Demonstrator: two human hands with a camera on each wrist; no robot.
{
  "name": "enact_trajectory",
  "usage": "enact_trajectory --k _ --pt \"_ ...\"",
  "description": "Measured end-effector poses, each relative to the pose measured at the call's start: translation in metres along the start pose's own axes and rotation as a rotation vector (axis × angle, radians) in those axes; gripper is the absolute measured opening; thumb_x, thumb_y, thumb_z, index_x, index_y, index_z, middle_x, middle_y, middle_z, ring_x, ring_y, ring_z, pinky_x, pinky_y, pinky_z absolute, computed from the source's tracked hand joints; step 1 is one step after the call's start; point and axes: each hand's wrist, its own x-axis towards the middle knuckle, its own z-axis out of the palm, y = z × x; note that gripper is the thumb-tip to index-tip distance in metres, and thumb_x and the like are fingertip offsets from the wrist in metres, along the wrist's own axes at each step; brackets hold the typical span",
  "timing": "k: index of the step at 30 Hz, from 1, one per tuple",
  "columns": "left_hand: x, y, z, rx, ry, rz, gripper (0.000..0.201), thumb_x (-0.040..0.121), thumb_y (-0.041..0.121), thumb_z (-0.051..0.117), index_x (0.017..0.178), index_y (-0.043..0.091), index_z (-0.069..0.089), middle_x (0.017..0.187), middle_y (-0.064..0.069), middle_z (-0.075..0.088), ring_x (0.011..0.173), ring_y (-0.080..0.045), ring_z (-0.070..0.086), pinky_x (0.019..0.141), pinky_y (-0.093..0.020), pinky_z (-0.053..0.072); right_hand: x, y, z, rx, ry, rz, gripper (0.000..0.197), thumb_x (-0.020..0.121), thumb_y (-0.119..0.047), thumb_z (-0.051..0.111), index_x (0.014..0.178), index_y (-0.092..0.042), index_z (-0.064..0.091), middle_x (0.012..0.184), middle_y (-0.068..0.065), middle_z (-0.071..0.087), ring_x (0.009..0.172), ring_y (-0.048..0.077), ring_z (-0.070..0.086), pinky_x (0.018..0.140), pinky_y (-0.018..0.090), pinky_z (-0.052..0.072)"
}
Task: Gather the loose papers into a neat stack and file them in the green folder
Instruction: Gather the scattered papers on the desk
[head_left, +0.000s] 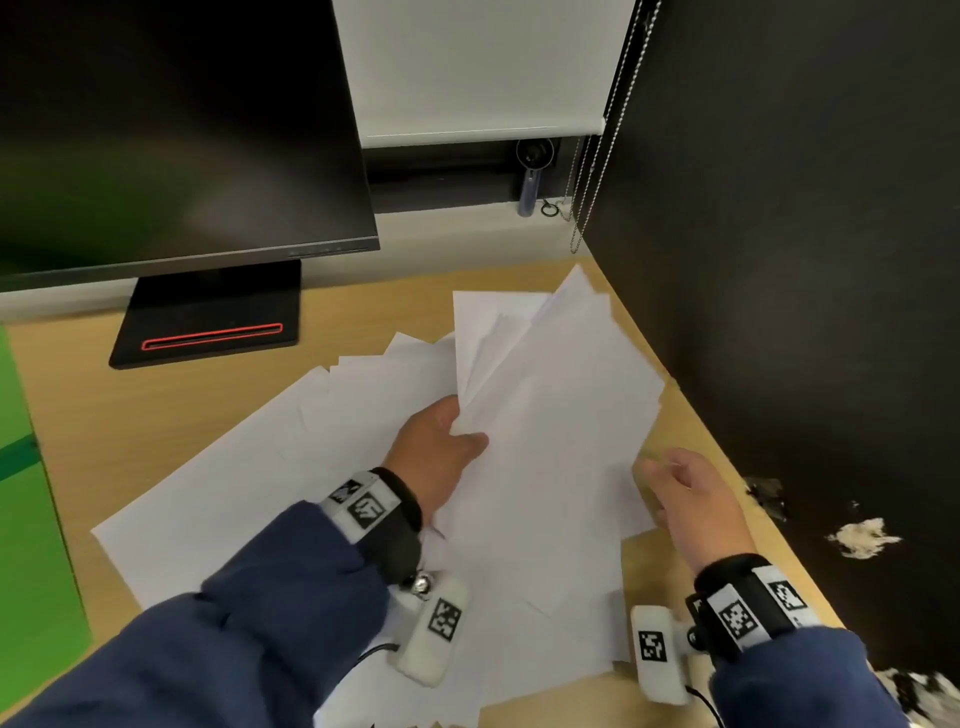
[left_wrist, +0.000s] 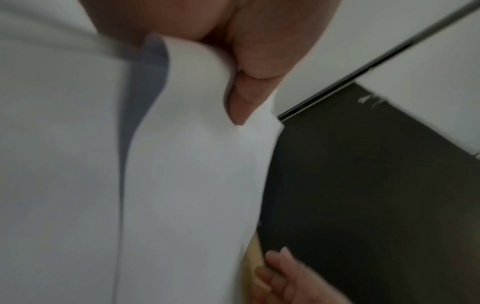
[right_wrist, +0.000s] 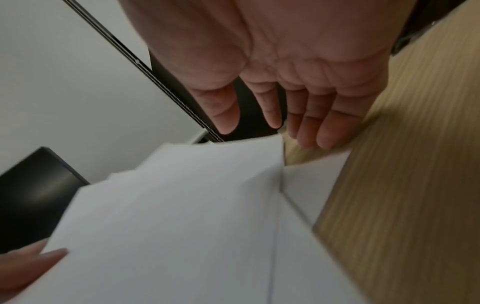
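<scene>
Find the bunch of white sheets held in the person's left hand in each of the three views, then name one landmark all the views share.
Head view: the held sheets fan up right of centre, pinched by the left hand.
Left wrist view: they fill the middle, below the thumb.
Right wrist view: they cover the lower centre, under the open right hand.
Shared landmark: the black partition wall.

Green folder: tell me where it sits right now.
In the head view the green folder lies at the desk's far left edge, left of the spread loose papers and below-left of the monitor stand.
</scene>
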Motion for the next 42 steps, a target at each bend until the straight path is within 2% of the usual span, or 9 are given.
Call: enact_trajectory --k 6,12,15,18,22,28,32,36,42 --pt "-0.002 -0.017 -0.049 -0.158 -0.104 -0.065 0.043 0.088 -0.002 0.066 0.128 0.013 0.063 0.122 -0.012 0.072 0.111 -0.036 0.068 0.099 -0.053 0.051 -0.028 -0.009 -0.002 0.726 -0.379 0.285 0.039 0.093 -0.034 0.059 0.125 -0.011 0.064 0.12 0.016 0.073 0.114 0.036 0.067 0.103 0.051 0.048" --pt "0.008 -0.06 -0.06 0.196 -0.07 -0.127 0.065 0.075 0.042 0.07 0.133 0.017 0.054 0.133 -0.008 0.062 0.113 -0.027 0.063 0.102 -0.047 0.05 -0.035 -0.001 0.041 0.659 -0.346 0.35 0.033 0.094 -0.008 0.061 0.125 0.003 0.064 0.122 0.026 0.07 0.118 0.045 0.063 0.103 0.055 0.047" --pt "-0.004 -0.062 -0.057 0.401 -0.021 -0.068 0.058 0.099 0.032 0.054 0.152 0.016 0.036 0.147 0.003 0.047 0.129 -0.02 0.049 0.108 -0.026 0.035 -0.038 0.002 0.047 0.653 -0.348 0.381 0.029 0.094 -0.012 0.063 0.121 -0.003 0.068 0.118 0.021 0.073 0.115 0.041 0.065 0.1 0.056 0.05" --pt "-0.018 -0.065 -0.048 0.554 -0.159 -0.029 0.071 0.1 0.041 0.047 0.16 0.022 0.013 0.153 0.01 0.031 0.147 -0.015 0.031 0.118 -0.024 0.021 -0.038 0.003 0.048 0.573 -0.42 0.398 0.03 0.089 -0.017 0.071 0.117 -0.008 0.069 0.113 0.018 0.076 0.11 0.039 0.069 0.098 0.059 0.051" --pt "-0.01 -0.064 -0.056 0.582 -0.113 0.016 0.04 0.093 0.053 0.048 0.126 0.033 0.057 0.12 0.001 0.058 0.111 -0.021 0.061 0.099 -0.034 0.048 -0.029 0.012 0.043 0.416 -0.334 0.269 0.04 0.081 -0.008 0.078 0.118 -0.004 0.067 0.111 0.019 0.076 0.103 0.038 0.072 0.098 0.053 0.053" --pt "0.008 -0.057 -0.122 0.595 0.314 -0.129 0.055 0.09 0.044 0.06 0.14 0.021 0.053 0.144 -0.012 0.044 0.122 -0.036 0.055 0.102 -0.045 0.048 -0.025 0.029 0.004 0.399 -0.308 0.273 0.027 0.087 0.001 0.067 0.113 -0.006 0.069 0.103 0.019 0.078 0.099 0.042 0.071 0.093 0.051 0.053" --pt "0.03 -0.043 -0.142 0.678 0.313 -0.163 0.055 0.091 0.042 0.058 0.139 0.015 0.053 0.14 -0.01 0.054 0.118 -0.034 0.058 0.099 -0.039 0.049 -0.027 0.034 0.001 0.375 -0.308 0.277 0.027 0.086 0.003 0.066 0.112 -0.004 0.07 0.1 0.02 0.078 0.098 0.042 0.071 0.087 0.047 0.054" --pt "0.061 -0.026 -0.15 0.657 0.329 -0.25 0.039 0.092 0.039 0.057 0.102 0.001 0.063 0.102 -0.014 0.069 0.081 -0.028 0.062 0.071 -0.033 0.049 -0.028 0.035 0.002 0.388 -0.274 0.262 0.022 0.088 0.005 0.064 0.107 -0.004 0.07 0.089 0.014 0.08 0.092 0.036 0.071 0.074 0.038 0.052" --pt "0.11 -0.055 -0.171 0.323 0.282 -0.342 0.079 0.065 0.056 0.075 0.119 0.0 0.06 0.111 -0.017 0.07 0.097 -0.04 0.07 0.091 -0.054 0.055 -0.028 0.042 0.002 0.428 -0.259 0.261 0.021 0.088 0.003 0.064 0.105 -0.007 0.07 0.086 0.011 0.08 0.09 0.035 0.071 0.072 0.037 0.051"
